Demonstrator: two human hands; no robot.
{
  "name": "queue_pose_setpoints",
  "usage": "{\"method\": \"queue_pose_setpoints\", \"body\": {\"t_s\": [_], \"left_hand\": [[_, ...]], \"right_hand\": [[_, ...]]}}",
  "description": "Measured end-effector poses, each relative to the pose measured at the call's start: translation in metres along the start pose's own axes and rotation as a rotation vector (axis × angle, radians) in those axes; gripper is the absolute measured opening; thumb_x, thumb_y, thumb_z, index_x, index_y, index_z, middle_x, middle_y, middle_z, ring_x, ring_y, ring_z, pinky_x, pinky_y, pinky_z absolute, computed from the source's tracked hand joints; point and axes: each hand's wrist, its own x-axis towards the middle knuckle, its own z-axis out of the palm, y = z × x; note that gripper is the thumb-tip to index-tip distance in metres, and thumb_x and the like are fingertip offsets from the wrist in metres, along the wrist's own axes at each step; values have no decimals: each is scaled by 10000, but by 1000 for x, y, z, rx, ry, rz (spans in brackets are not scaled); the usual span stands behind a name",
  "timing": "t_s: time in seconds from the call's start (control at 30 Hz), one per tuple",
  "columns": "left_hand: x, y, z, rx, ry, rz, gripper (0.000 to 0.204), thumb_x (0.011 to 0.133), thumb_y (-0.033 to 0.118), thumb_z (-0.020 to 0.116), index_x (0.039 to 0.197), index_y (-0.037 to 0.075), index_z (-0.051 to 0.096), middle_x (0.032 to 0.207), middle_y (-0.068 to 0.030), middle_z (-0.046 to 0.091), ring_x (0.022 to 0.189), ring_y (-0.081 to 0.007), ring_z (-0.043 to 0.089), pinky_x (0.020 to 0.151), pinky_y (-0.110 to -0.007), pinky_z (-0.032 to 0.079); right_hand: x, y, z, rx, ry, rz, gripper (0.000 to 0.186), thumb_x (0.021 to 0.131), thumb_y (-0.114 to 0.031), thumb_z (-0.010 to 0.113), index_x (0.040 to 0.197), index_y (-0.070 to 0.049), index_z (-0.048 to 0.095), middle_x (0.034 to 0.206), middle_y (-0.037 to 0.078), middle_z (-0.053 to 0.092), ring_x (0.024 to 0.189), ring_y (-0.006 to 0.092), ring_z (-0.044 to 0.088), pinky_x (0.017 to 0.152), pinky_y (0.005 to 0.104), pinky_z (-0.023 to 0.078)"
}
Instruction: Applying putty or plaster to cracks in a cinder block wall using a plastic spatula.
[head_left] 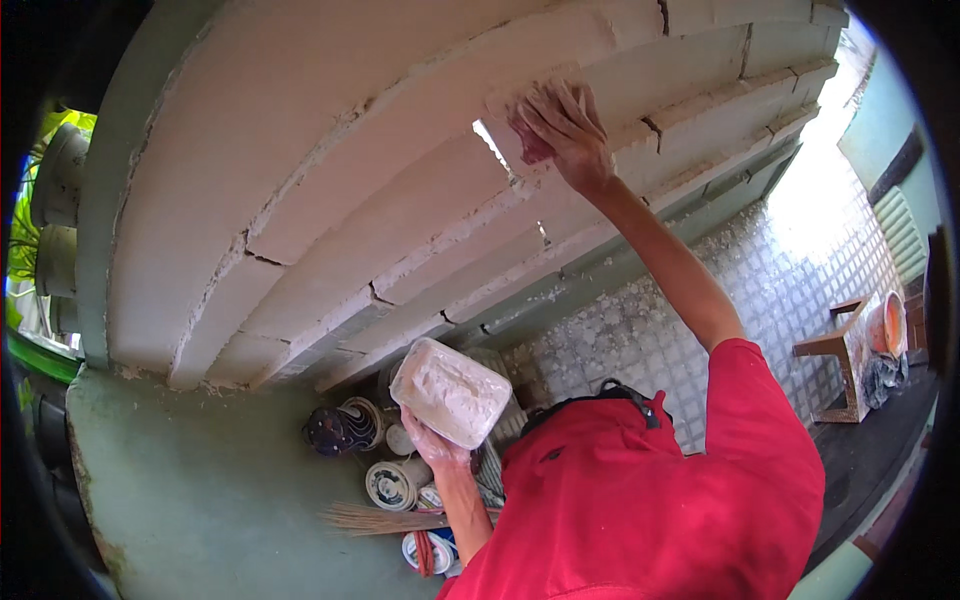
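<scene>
My left hand (437, 440) holds a white rectangular tub (400, 382) from below, its fingers mostly hidden under the tub. Smooth whitish paste (460, 388) fills the tub, which is tilted toward me. Up high, my right hand (565, 130) is pressed against the pale block wall (420, 160), fingers stretched over a flat reddish tool (533, 145) whose exact kind is hidden by the hand. Damp, smeared paste shows on the wall around those fingers. White paste also coats both hands. Just left of my right hand, a narrow slot (492, 145) lets light through the wall.
Rough mortar lines and dark cracks run between the blocks. Below my left hand stand several paint buckets (390, 487) and a stick broom (380, 519). A patterned tile floor (620, 330) is spattered white. A stool (840, 350) with an orange bucket (888, 322) stands at right.
</scene>
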Motion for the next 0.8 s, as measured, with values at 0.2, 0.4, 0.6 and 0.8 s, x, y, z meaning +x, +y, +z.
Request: {"method": "queue_pose_setpoints", "body": {"t_s": [0.2,0.4,0.6,0.8], "left_hand": [[-4,-2,7,-6,-6,31,595,965,479,420,1440,120,398,1420,-84,480,1268,-315,497,1035,-505,445],[7,-1,2,16,-15,2,601,962,480,415,1441,118,395,1436,-86,464,1281,-321,486,1043,-505,437],[16,-5,14,5,-30,-41,598,965,484,411,1439,119,396,1432,-84,469,1278,-314,489,1046,-496,436],[25,-10,18,49,-124,-43,601,965,492,421,1438,122,397,1427,-86,471,1280,-314,486,1051,-500,431]], "right_hand": [[-11,-5,-32,273,110,261,384,844,-79,653,1224,-122,669,1209,93,664,1113,311,625,1006,442,448],[25,9,-50,312,288,790,301,921,-113,591,1207,-139,680,993,167,707,785,285,686,704,323,511],[32,-65,-23,260,221,679,467,826,73,578,1237,-135,652,1036,136,700,819,239,718,682,318,550],[38,-130,-16,449,116,648,532,780,128,554,1258,-94,626,1148,143,670,850,235,713,717,282,564]]}}
